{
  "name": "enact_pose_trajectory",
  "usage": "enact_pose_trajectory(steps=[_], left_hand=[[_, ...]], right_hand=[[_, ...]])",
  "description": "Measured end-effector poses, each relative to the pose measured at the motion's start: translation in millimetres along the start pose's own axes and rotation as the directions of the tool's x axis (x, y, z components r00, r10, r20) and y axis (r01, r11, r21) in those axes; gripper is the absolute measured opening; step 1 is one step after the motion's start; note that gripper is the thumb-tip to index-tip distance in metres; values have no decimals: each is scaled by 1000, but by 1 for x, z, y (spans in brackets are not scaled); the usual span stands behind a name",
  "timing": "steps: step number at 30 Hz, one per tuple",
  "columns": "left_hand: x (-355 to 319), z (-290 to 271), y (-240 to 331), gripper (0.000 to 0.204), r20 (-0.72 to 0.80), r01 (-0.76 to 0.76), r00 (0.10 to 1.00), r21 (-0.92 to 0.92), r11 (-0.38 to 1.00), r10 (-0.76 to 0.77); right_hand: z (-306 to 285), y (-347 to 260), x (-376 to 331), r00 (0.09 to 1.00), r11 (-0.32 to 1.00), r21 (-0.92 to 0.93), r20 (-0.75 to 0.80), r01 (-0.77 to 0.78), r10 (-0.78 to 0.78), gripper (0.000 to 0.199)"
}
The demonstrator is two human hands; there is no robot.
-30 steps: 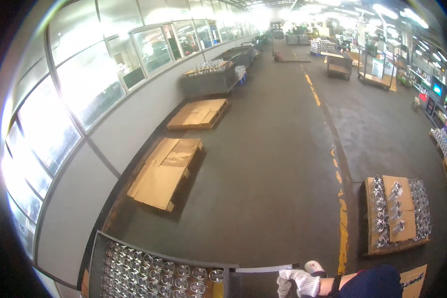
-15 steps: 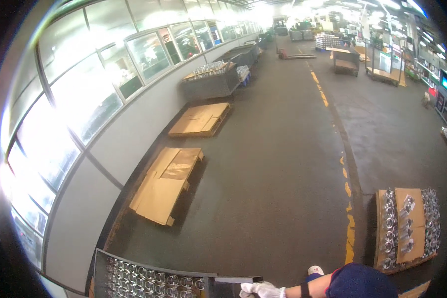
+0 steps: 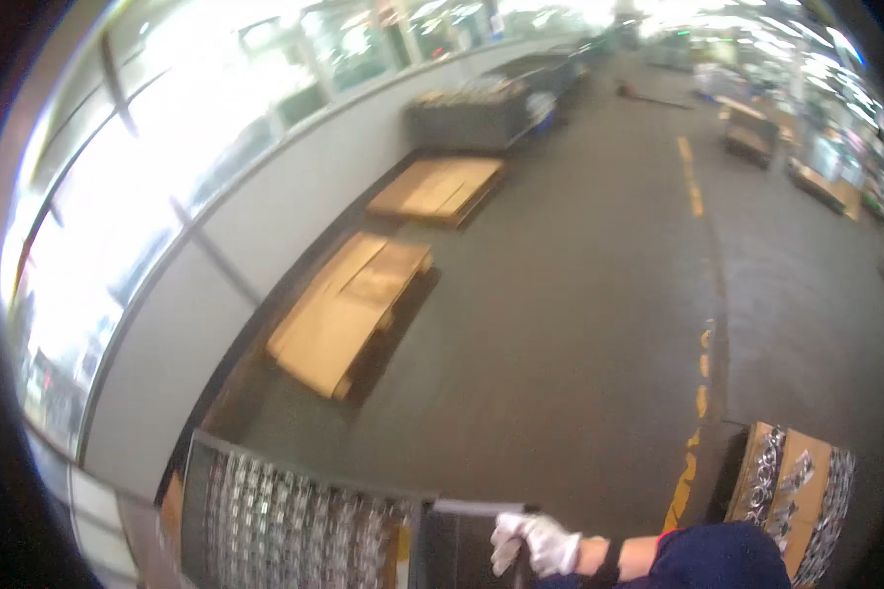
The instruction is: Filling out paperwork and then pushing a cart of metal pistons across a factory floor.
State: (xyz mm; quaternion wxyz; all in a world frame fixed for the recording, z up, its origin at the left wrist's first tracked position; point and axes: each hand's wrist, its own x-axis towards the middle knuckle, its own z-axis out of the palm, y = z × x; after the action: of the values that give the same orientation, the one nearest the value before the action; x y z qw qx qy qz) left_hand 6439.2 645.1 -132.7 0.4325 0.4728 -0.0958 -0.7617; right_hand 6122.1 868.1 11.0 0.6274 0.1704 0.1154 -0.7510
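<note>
My right hand [image 3: 538, 546], in a white glove, reaches leftward from a dark blue sleeve. Its fingers curl down over the rim of a dark grey bin [image 3: 462, 545] at the lower edge. Just left of that rim, a grey-walled container [image 3: 198, 510] holds rows of shiny metal parts [image 3: 295, 520], blurred by motion. My left hand does not show.
Two cardboard-topped pallets [image 3: 349, 309] [image 3: 440, 188] lie along the left wall, with a loaded grey bin [image 3: 467, 123] beyond. At the lower right is a pallet load of metal parts and cardboard [image 3: 801, 491]. A broken yellow line [image 3: 702, 402] marks the floor; carts [image 3: 749, 133] stand farther off.
My view has swung, so the left pallets sit higher and farther right, while the right-hand load sits lower. My gloved hand appears higher, still at the bin's rim. A shoe has left view.
</note>
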Motion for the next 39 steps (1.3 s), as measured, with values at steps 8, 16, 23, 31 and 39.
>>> enact_pose_trajectory(steps=[8, 16, 23, 31, 39], left_hand=[[-232, -141, -6, 26, -533, -369, 808, -126, 921, 251], [-347, -168, 0, 26, -674, -458, 682, -93, 884, 283], [-369, -141, -30, 21, -567, -512, 691, 54, 857, 448], [-349, -134, -32, 29, -647, -589, 652, -104, 801, 395], [-343, -139, -42, 25, -746, -748, 572, -305, 590, 341]], right_hand=[[0, -34, -37, 857, 796, -556, -263, 241, -443, 25], [23, -37, -29, 909, 885, -437, -284, 159, -304, 28], [21, -42, -28, 922, 682, -624, 198, 381, -333, 20], [23, -19, -35, 983, 905, -411, -94, 109, -160, 30], [39, -19, -29, 956, 916, -401, -272, -3, -115, 36]])
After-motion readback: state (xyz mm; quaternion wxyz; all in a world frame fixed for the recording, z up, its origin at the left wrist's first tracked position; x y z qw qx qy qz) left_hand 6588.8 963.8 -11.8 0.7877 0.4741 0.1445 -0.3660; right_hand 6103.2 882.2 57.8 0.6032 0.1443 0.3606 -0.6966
